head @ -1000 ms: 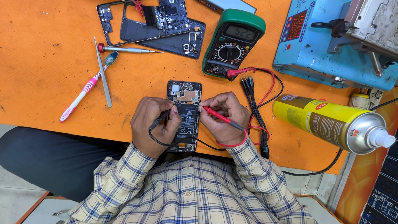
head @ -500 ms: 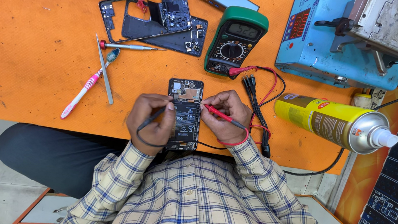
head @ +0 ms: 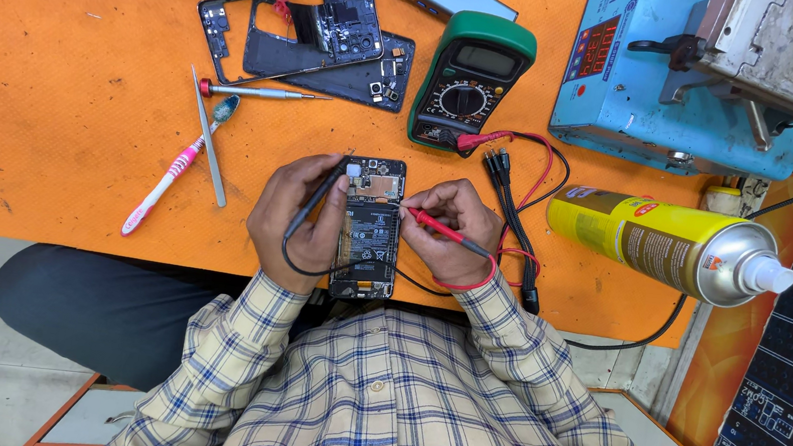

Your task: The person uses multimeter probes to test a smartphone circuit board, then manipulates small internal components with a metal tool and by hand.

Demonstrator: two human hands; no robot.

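at the near edge of the orange mat (head: 47, 110) we are working over one opened phone (head: 367, 230), which is lying between our two hands with its long axis running twelve to six. our left hand (head: 294, 221) is sitting at the phone's nine o'clock, touching its edge and pinching the one black probe (head: 318, 201), whose tip is pointing toward one o'clock at the phone's upper end. our right hand (head: 451, 230) is sitting at three o'clock, gripping the one red probe (head: 437, 225), its tip aiming toward nine onto the board. both hands are about equally near. at twelve o'clock we are seeing one green multimeter (head: 469, 81); at eleven, one stripped phone frame (head: 304, 30); at nine, one pink toothbrush (head: 170, 180), one screwdriver (head: 261, 92) and one pair of tweezers (head: 208, 139); at three, one yellow spray can (head: 656, 243).
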